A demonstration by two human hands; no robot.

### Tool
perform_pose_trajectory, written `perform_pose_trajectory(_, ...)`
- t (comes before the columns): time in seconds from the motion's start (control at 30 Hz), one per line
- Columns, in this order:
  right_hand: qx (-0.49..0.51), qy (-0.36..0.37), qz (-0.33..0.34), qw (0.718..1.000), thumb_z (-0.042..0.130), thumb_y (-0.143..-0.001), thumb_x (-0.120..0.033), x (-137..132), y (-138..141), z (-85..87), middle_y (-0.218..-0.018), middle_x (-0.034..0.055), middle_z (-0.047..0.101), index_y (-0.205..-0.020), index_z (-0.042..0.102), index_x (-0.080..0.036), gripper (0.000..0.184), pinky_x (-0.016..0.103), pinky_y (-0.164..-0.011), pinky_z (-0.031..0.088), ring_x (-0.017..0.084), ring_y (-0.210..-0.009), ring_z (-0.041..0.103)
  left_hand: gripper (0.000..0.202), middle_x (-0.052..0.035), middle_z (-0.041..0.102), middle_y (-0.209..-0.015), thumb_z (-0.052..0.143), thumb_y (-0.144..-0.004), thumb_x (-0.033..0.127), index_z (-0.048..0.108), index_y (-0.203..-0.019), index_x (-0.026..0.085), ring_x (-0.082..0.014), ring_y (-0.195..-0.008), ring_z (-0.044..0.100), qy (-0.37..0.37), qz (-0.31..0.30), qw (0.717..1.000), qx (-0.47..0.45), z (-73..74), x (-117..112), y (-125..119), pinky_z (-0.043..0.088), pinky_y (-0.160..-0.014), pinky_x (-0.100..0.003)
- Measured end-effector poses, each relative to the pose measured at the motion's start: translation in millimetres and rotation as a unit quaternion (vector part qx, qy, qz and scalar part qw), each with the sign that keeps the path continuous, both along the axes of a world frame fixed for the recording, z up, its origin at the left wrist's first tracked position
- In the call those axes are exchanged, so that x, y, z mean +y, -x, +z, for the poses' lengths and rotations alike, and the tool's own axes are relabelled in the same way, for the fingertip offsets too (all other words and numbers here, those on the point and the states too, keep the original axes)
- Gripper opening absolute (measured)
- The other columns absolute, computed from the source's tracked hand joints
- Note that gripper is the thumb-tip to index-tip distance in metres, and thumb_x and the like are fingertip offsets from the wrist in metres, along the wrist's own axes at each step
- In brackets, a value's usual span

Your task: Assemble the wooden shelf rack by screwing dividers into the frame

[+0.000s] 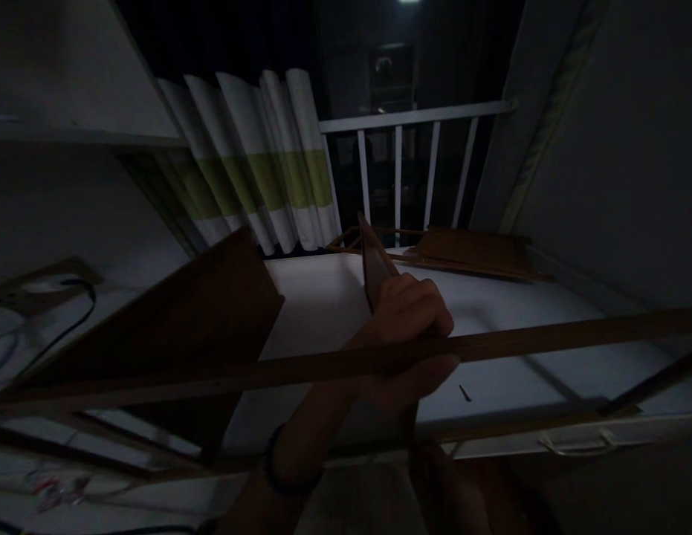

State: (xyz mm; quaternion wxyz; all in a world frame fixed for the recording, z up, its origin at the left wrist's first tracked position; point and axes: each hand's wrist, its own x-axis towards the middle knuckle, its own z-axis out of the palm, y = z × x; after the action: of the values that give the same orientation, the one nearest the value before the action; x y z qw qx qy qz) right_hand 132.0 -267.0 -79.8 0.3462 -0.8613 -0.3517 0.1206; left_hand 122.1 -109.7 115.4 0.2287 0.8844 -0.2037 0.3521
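Observation:
A long wooden rail crosses the view from left to right, part of a wooden frame. My left hand, with a dark band on its wrist, is closed round the rail, fingers over the top and thumb below. Behind that hand a narrow wooden panel stands upright. My right hand is lower down in deep shadow, its fingers curled by the lower end of a dark upright piece; what they hold is too dark to make out. At left a broad brown wooden board leans at a slant.
A white surface lies beyond the rail, with a small dark stick-like piece on it. More brown wooden parts lie at its back right. A curtain and white railing stand behind. A cable hangs at left.

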Motion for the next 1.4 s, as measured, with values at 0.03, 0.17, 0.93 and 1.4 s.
perform_pose_trajectory(0.03, 0.001, 0.000, 0.002, 1.000, 0.043, -0.086, -0.032, 0.7, -0.2, -2.8, -0.063, -0.0023, 0.057, -0.090, 0.055, -0.021, 0.017, 0.020, -0.048, 0.039, 0.011, -0.053, 0.055, 0.020, -0.0015, 0.041, -0.069, 0.037, -0.077, 0.037, 0.037, -0.070, 0.018, -0.0157, -0.070, 0.040, 0.007, 0.007, 1.000, 0.006, -0.3, -0.6, 0.2, 0.030, -0.071, -0.036)
perform_pose_trajectory(0.17, 0.023, -0.047, 0.012, 0.999, 0.036, -0.080, -0.034, 2.3, -1.6, -9.3, -0.058, -0.0031, 0.059, -0.084, 0.052, -0.024, 0.019, 0.020, -0.046, 0.034, 0.015, -0.055, 0.059, 0.020, -0.0008, 0.042, -0.067, 0.039, -0.076, 0.037, 0.036, -0.068, 0.019, -0.0153, -0.069, 0.040, 0.036, 0.010, 0.999, 0.005, -1.7, -3.9, -0.6, 0.031, -0.072, -0.035)
perform_pose_trajectory(0.93, -0.042, -0.047, -0.009, 0.998, 0.027, -0.087, -0.048, -4.6, 2.0, -10.5, -0.070, 0.0061, 0.065, -0.092, 0.057, -0.020, 0.042, 0.020, -0.049, 0.040, 0.019, -0.063, 0.062, 0.034, 0.0030, 0.038, -0.056, 0.051, -0.072, 0.042, 0.034, -0.054, 0.019, -0.0117, -0.060, 0.039, 0.096, 0.029, 0.987, -0.125, -14.2, -7.5, -6.4, 0.034, -0.066, -0.031)
perform_pose_trajectory(1.4, -0.017, -0.012, -0.013, 1.000, 0.026, -0.084, -0.041, 0.1, -2.0, 3.9, -0.069, 0.0043, 0.065, -0.099, 0.056, -0.018, 0.040, 0.025, -0.051, 0.037, 0.022, -0.066, 0.062, 0.031, 0.0025, 0.037, -0.059, 0.050, -0.074, 0.036, 0.033, -0.055, 0.018, -0.0117, -0.061, 0.037, 0.091, 0.007, 0.990, -0.106, -9.9, -8.1, -7.2, 0.032, -0.065, -0.030)
